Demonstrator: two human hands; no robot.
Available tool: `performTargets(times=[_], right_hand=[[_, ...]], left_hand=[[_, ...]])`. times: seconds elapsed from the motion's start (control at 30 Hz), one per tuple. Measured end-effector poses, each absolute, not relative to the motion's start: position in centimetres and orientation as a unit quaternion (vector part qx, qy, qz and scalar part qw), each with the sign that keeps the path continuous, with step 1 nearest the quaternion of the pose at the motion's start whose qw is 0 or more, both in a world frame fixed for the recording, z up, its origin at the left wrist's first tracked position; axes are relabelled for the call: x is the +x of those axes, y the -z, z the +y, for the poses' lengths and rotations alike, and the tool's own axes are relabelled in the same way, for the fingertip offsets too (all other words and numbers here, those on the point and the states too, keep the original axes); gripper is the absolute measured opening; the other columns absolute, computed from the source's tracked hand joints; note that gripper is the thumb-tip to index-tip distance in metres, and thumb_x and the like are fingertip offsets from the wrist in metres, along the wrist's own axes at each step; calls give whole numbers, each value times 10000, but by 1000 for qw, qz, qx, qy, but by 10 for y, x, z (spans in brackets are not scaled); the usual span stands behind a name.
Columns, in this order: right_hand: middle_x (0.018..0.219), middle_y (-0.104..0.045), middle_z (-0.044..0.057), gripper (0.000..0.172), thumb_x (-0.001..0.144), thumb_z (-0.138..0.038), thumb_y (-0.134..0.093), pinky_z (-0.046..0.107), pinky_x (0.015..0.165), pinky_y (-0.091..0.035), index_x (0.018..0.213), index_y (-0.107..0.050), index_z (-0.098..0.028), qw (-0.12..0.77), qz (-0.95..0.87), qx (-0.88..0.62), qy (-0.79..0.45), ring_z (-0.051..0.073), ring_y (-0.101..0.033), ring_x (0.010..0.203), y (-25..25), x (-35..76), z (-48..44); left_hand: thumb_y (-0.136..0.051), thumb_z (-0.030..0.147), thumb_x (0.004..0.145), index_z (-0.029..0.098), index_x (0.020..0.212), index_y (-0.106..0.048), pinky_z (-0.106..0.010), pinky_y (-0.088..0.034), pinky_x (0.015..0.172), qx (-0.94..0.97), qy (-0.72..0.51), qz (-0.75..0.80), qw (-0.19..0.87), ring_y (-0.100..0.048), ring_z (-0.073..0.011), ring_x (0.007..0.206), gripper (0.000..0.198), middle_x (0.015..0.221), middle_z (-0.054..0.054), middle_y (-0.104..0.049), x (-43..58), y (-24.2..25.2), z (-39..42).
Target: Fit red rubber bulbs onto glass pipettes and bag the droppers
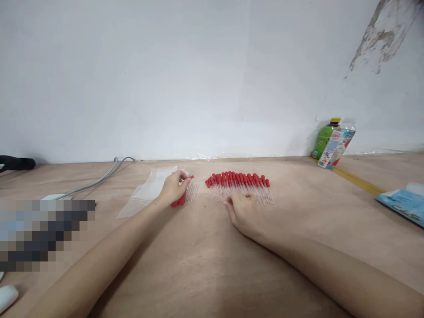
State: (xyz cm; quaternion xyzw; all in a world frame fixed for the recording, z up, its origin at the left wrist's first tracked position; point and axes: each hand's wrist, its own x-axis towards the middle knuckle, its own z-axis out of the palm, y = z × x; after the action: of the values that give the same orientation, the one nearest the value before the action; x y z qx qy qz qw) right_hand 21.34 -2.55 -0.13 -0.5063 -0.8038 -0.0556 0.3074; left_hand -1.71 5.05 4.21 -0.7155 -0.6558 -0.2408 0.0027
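Observation:
Between the thumb and fingers of my left hand (pixel 174 186) is a red rubber bulb (pixel 191 177). Under and beside that hand lie more loose red bulbs (pixel 179 201) and several thin glass tubes (pixel 191 194). My right hand (pixel 244 211) pinches the end of a clear glass tube (pixel 219 197), its other end pointing left. Just beyond the right hand, many droppers (pixel 236 179) with red bulbs on glass tubes lie side by side in a fanned row, bulbs towards the wall. The right hand covers some of their lower ends.
Clear plastic bags (pixel 149 187) lie left of my left hand. Grey cables (pixel 102 177) run along the back left. A green bottle (pixel 323 140) and a printed carton-like bottle (pixel 336 148) stand at the wall. A blue packet (pixel 402 205) sits at right, a white mouse-like object (pixel 7 298) at left.

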Motion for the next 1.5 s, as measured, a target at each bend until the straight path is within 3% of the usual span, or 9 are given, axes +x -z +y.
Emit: performTargets(times=[0.17, 0.27, 0.67, 0.93, 1.17, 1.5], right_hand=[[851, -645, 51, 204, 863, -249, -396, 316, 755, -314, 1008, -523, -183, 384, -811, -440, 15, 156, -569, 766, 18, 255, -29], [847, -643, 50, 220, 866, -245, -394, 304, 725, -328, 1007, -555, -192, 387, -819, -423, 18, 149, -562, 744, 15, 259, -32], [824, -643, 32, 220, 859, -259, -407, 308, 765, -306, 962, -595, -207, 340, -865, -368, 16, 123, -550, 721, 8, 248, -38], [765, -633, 16, 195, 849, -261, -440, 299, 730, -323, 927, -610, -204, 348, -865, -360, -39, 120, -535, 675, 4, 242, -38], [786, -619, 0, 209, 860, -251, -443, 301, 725, -306, 963, -625, -247, 318, -872, -365, -69, 111, -525, 679, 1, 248, -34], [753, -596, -3, 224, 860, -231, -430, 306, 699, -238, 941, -637, -263, 299, -878, -368, 58, 114, -498, 667, 0, 249, -33]], left_hand=[[-422, 256, 842, 186, 1090, -509, -282, -438, 729, -819, 345, -453, -74, -550, -167, 841, 273, 951, -55, -579, 19, -18, -2], [-399, 253, 862, 200, 976, -591, -284, -438, 742, -840, 321, -417, -131, -541, -167, 856, 229, 932, -51, -575, 32, -8, -22], [-418, 291, 862, 189, 958, -585, -272, -441, 696, -831, 324, -407, -197, -555, -155, 777, 218, 865, -29, -619, 34, -5, -26], [-454, 337, 842, 168, 895, -585, -223, -414, 566, -816, 331, -417, -224, -524, -118, 617, 220, 710, -1, -596, 33, 1, -24], [-466, 289, 836, 173, 851, -609, -222, -431, 628, -828, 329, -391, -231, -562, -128, 685, 185, 758, -2, -630, 32, -4, -27], [-448, 289, 852, 180, 858, -623, -216, -426, 639, -845, 291, -396, -212, -565, -126, 704, 207, 771, -3, -635, 34, -4, -31]])
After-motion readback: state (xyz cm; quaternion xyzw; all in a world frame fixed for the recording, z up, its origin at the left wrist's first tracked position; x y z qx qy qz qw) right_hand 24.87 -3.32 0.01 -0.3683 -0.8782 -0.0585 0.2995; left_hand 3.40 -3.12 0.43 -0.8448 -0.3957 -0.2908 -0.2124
